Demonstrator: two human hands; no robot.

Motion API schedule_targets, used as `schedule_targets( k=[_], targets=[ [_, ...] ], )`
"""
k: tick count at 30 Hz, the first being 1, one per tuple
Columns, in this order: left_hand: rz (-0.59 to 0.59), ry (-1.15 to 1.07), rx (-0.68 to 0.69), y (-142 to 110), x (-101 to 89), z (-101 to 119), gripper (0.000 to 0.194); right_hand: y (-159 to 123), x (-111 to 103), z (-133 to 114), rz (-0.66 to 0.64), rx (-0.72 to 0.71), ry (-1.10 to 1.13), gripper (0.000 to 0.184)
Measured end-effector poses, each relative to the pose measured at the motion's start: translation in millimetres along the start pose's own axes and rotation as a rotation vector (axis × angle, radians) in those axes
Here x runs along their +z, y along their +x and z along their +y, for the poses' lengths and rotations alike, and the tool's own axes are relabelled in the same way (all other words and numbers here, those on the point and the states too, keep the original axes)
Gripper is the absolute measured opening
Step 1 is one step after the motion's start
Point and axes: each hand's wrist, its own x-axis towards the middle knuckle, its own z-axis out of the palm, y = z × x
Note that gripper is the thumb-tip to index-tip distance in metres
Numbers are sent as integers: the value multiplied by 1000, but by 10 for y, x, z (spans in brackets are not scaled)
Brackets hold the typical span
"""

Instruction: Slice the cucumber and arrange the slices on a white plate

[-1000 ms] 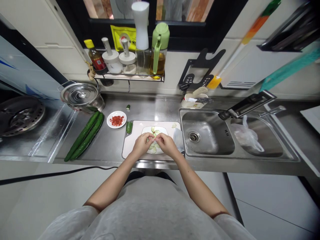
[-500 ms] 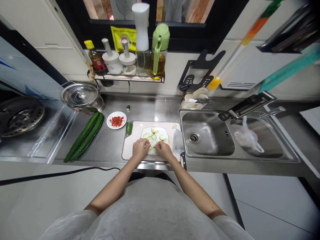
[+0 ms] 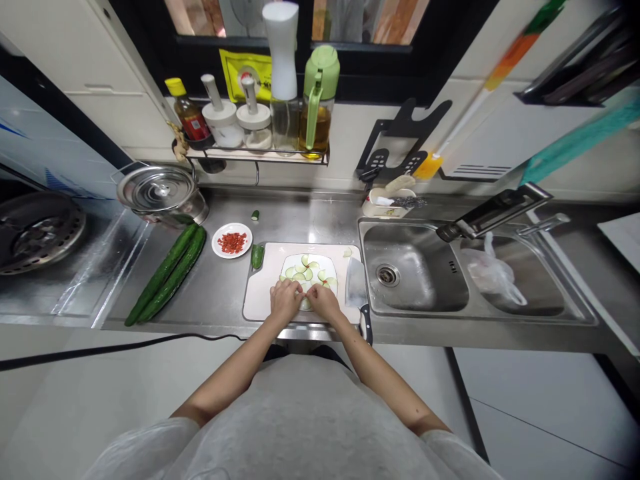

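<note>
Two long dark-green cucumbers [image 3: 177, 272] lie on the stainless-steel desk [image 3: 287, 210]; then a round white plate [image 3: 215, 243] of chopped red bits [image 3: 232, 243]. On the pale pink cutting board [image 3: 257, 297], a squarish white plate [image 3: 321, 261] bears thin pale-green slices [image 3: 300, 269]. Left hand [image 3: 286, 298] and right hand [image 3: 324, 300] meet closely over its near part, fingers bent; whether either grip pinches anything, cannot tell. Rightmost: broad steel-bladed knife [image 3: 355, 283].

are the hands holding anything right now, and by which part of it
Cannot be told: the left hand and right hand nearly meet over the plate's near side, their fingers hiding anything small between them.
</note>
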Motion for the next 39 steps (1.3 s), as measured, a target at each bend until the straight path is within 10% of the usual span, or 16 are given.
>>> schedule_targets(
  k=[39],
  targets=[
    [-29, -16, -6, 23, 15, -16, 14, -84, -131, 1, -48, -81, -145, 15]
  ],
)
